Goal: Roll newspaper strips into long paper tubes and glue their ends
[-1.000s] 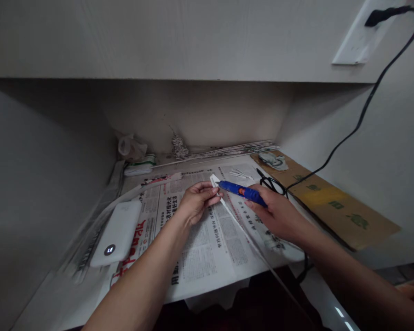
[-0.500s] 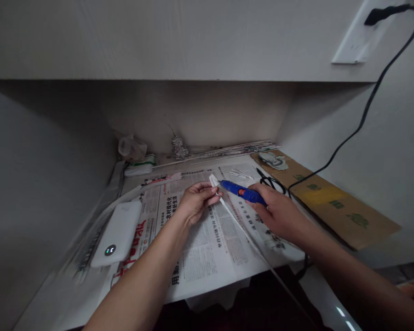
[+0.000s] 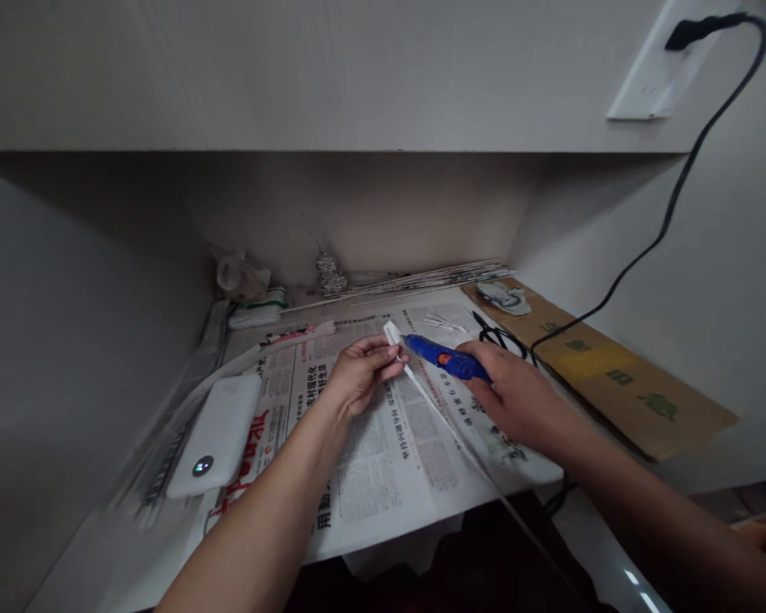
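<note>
Between the fingers and thumb of my left hand is a thin white paper strip, whose wider end stands up past the fingertips. Its long tail slants down over the front edge of the desk. My right hand is wrapped round a blue glue gun with an orange spot on its side. The nozzle points left and is close to the strip's upper end; whether they touch I cannot tell. Under both hands lies a printed newspaper.
A white power bank lies at left. Black-handled scissors and short white pieces are near a cardboard sheet at right. Thin paper rods lie behind. A black cord hangs from the wall socket.
The glue gun and the strip's end have shifted very slightly left, along with a small turn of the whole view. Both holds are the same.
</note>
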`<action>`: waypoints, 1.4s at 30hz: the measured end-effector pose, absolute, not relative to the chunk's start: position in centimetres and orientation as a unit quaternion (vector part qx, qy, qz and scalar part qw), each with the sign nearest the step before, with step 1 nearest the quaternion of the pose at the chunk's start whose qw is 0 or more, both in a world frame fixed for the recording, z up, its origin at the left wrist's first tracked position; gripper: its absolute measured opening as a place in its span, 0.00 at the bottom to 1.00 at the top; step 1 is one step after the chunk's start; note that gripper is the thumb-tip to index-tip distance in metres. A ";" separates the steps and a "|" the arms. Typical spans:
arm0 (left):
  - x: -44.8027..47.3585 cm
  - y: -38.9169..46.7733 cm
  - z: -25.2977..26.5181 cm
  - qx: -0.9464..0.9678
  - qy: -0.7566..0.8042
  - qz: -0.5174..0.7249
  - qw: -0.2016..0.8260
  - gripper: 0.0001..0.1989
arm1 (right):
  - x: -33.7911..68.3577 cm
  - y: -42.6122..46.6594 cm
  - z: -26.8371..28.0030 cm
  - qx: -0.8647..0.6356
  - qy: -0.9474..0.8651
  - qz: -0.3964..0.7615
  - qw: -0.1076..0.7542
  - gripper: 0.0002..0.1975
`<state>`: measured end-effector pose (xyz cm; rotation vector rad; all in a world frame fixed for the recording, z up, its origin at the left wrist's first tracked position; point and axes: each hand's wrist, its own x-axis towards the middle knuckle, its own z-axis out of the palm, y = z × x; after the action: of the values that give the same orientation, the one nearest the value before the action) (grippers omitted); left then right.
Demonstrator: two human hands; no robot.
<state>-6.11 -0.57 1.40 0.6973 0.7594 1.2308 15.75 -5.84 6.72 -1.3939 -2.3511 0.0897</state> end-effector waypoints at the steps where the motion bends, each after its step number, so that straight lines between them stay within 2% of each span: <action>1: -6.1 -0.6 1.4 0.311 0.340 0.552 0.695 0.07 | 16.0 -5.8 6.7 -0.503 -0.841 0.026 0.198 0.15; 8: -6.2 -0.6 1.6 0.307 0.337 0.554 0.697 0.08 | 18.5 -5.9 6.9 -0.519 -0.831 -0.021 0.198 0.16; 42: -6.2 -1.0 2.1 0.339 0.332 0.526 0.706 0.10 | 16.2 -6.8 7.6 -0.493 -0.845 0.014 0.209 0.16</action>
<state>-6.22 -0.99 2.14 0.7544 0.7388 1.1683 16.24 -6.77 7.61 -1.3702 -2.3490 0.0401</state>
